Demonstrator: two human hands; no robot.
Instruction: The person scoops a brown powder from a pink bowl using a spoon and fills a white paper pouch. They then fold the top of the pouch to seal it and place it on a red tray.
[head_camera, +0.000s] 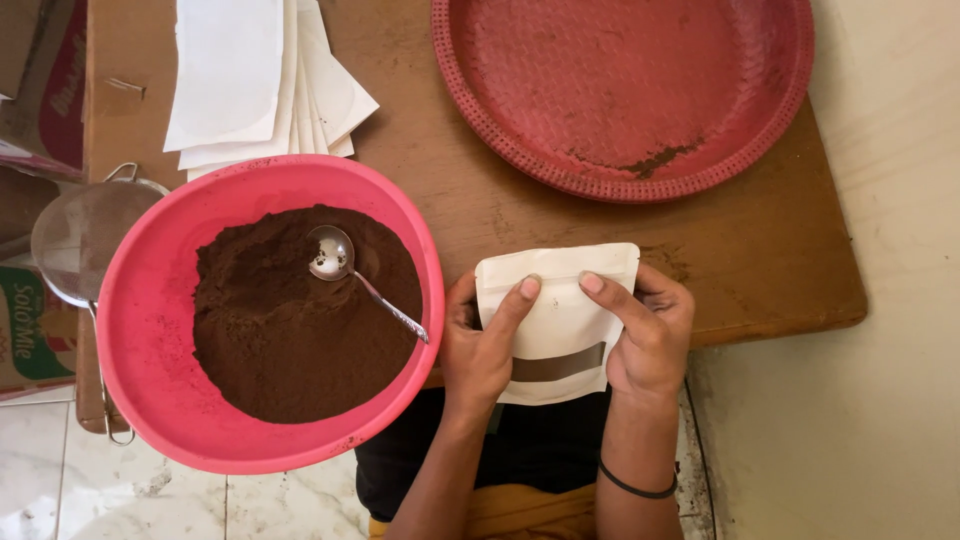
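Head view is showing both hands gripping a small white pouch (556, 322) at the near edge of the wooden table (770, 250). The left hand (480, 345) is clasping its left side, the right hand (650, 335) its right side, thumbs pressing near the top. Just left, a pink bowl (150, 330) of brown powder (290, 350) is holding a spoon (345, 270). A red tray (620, 90) is lying farther off.

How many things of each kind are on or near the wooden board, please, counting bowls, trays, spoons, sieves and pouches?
Pink bowl holding brown powder: 1
Red round tray: 1
Metal spoon in the powder: 1
Metal sieve: 1
White pouch held by left hand and right hand: 1
Stack of white pouches, number unclear: 1 stack
Total: 6
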